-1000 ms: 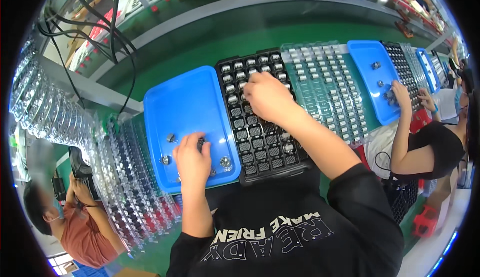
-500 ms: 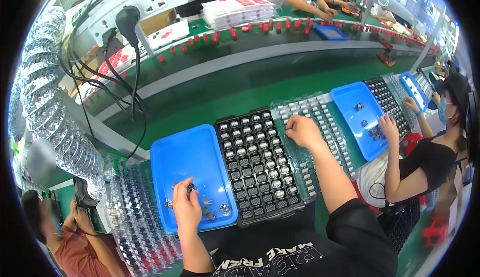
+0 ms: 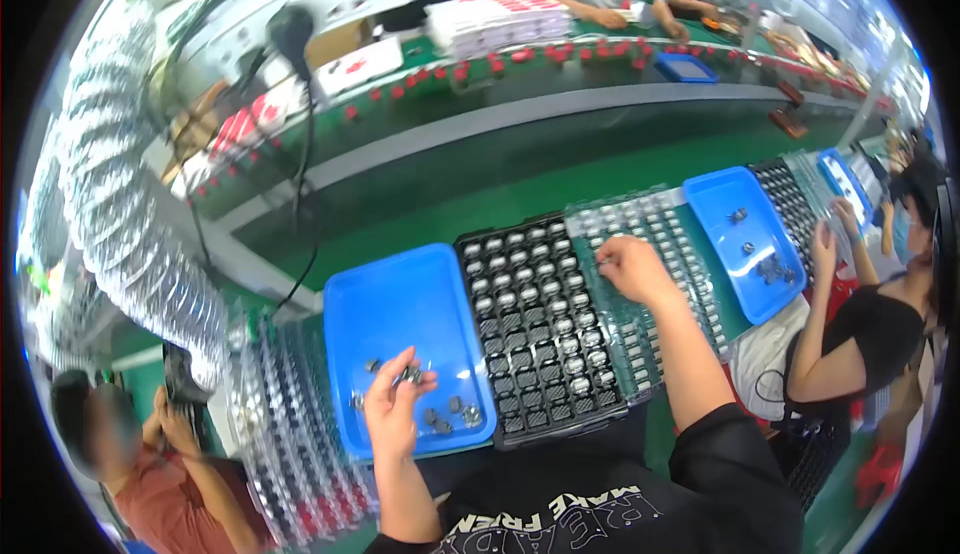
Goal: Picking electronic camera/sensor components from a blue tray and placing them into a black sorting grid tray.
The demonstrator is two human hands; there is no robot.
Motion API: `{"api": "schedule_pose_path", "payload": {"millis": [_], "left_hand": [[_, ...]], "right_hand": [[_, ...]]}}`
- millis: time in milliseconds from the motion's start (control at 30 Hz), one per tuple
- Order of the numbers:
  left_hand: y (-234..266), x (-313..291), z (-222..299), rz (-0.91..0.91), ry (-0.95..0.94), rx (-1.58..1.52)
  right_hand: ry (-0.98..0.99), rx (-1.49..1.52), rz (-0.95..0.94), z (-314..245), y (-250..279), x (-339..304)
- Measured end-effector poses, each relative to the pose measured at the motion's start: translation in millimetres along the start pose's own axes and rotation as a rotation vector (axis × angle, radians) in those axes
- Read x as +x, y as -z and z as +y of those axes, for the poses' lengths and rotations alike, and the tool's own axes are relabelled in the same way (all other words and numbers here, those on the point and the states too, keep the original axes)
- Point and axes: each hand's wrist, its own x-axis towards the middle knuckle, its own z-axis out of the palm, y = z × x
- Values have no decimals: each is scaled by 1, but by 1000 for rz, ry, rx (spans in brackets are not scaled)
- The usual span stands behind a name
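Observation:
My left hand (image 3: 393, 416) is over the near part of a blue tray (image 3: 400, 284), thumb and fingers closed round a small metallic part (image 3: 410, 376). Several loose dark and silvery parts (image 3: 438, 420) lie in the tray below it. To the right, my right hand (image 3: 638, 270) pinches its fingertips together above the left side of a clear plastic tray (image 3: 640, 379) with rows of small silvery cylinders. Whatever is between those fingertips is too small to make out. Between the hands sits a black compartment tray (image 3: 545, 426), its far rows and right columns holding silvery round parts.
Stacked clear trays (image 3: 290, 434) stand left, beside a foil duct (image 3: 130, 214). Power cords (image 3: 303, 154) hang at upper left. On the right, a co-worker (image 3: 850, 329) works by another blue tray (image 3: 745, 289). Across the green floor, a bench (image 3: 400, 119) carries red pieces.
The whole view has shifted, moving the benches rightward in the picture. My left fingers have opened slightly around the metallic part, showing more of it. My right hand stays above the clear tray.

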Motion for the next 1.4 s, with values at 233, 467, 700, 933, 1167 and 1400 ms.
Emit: {"api": "schedule_pose_path", "payload": {"millis": [233, 467, 700, 933, 1167, 1400], "left_hand": [[-18, 4, 24, -189, 53, -366], [-29, -6, 36, -258, 119, -676], [-42, -19, 30, -210, -52, -670], [-51, -24, 27, -203, -230, -678], [-47, -23, 25, -181, -371, -472], [-45, -19, 25, -186, -458, -431]], "right_hand": [[-181, 269, 25, -38, 12, -9], [-104, 1000, -51, -173, -1, -66], [58, 985, -125, -227, -6, -94], [433, 625, 78, -242, -15, -88], [405, 644, 105, -241, -22, -93], [444, 614, 140, -245, -19, -93]]}}
